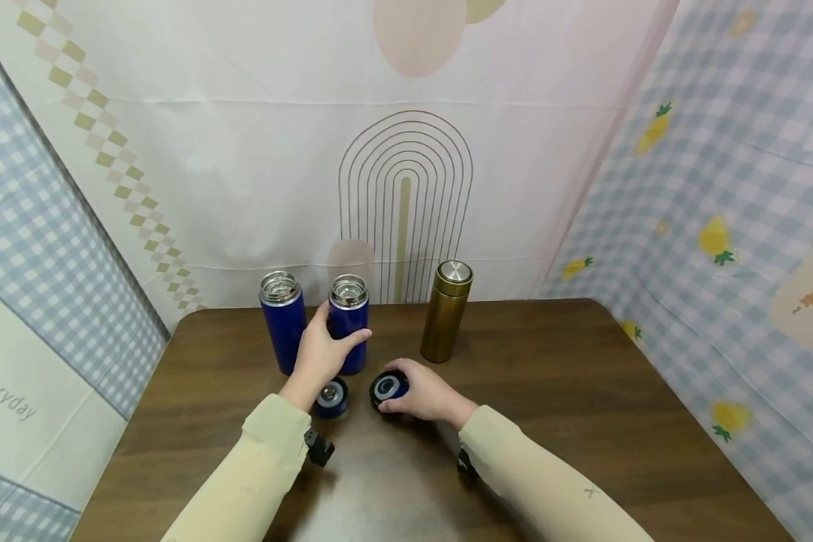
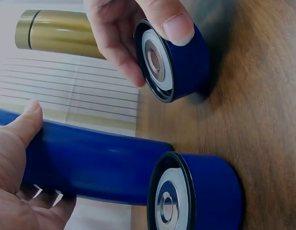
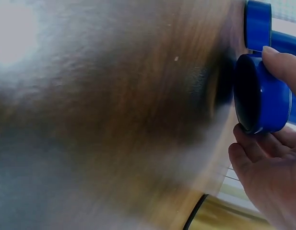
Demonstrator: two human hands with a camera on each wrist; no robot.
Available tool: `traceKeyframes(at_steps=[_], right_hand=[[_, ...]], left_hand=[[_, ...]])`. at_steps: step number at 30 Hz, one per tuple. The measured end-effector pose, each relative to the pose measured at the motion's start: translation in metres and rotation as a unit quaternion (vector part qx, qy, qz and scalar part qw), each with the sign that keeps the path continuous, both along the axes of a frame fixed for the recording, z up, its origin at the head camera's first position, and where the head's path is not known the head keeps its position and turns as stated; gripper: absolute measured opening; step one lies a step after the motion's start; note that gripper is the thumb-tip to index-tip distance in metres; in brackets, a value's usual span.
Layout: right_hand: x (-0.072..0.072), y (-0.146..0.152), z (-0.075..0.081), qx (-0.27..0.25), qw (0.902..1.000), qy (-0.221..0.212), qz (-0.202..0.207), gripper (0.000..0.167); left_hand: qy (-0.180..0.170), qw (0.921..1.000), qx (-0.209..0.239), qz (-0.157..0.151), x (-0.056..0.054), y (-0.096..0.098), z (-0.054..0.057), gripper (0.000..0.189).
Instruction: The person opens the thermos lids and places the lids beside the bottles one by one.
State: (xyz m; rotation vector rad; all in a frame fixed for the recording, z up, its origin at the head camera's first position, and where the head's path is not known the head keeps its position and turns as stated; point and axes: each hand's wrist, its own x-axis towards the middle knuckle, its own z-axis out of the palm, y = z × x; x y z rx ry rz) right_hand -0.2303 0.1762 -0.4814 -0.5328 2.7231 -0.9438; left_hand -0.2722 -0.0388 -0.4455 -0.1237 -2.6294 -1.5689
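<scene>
My left hand [image 1: 320,350] is wrapped around an uncapped blue thermos bottle [image 1: 349,315], thumb on one side and fingers on the other. The bottle stands upright with its steel mouth showing. Between thumb and fingers, my right hand [image 1: 425,390] holds a blue lid [image 2: 188,69] by its rim, inner side up. In the right wrist view the underside of this lid [image 3: 248,91] shows, seemingly just off the table. A second blue lid [image 1: 330,397] lies inner side up beside my left wrist. To the left of the held bottle stands another uncapped blue thermos [image 1: 284,327].
A gold thermos [image 1: 446,312] with its lid on stands at the back, right of the blue bottles. The brown wooden table [image 1: 569,391] reaches back to a patterned cloth [image 1: 271,165]. Checked cloth [image 1: 711,173] hangs at the right side.
</scene>
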Motion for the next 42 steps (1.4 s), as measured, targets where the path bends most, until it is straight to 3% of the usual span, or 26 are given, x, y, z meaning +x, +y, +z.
traceKeyframes(at_steps=[6,14,19,26,42], right_hand=[[-0.005,-0.003,0.000,0.015,0.9998,0.004,0.016,0.061],[-0.013,-0.008,0.002,0.071,0.9959,0.036,0.044,0.057],[-0.012,-0.010,0.004,0.087,0.9942,0.049,0.040,0.057],[-0.012,-0.013,-0.001,0.090,0.9940,0.055,0.030,0.057],[-0.007,-0.014,0.000,0.084,0.9942,0.063,0.023,0.057]], left_hand=[[0.003,1.0000,0.005,0.005,-0.007,-0.001,-0.005,0.096],[0.014,0.9987,-0.041,0.027,-0.016,0.003,-0.006,0.097],[0.010,0.9982,-0.052,0.028,-0.016,0.006,-0.005,0.098],[-0.004,0.9976,-0.067,0.017,-0.019,0.004,0.000,0.098],[-0.007,0.9983,-0.057,0.011,-0.026,0.006,-0.004,0.098]])
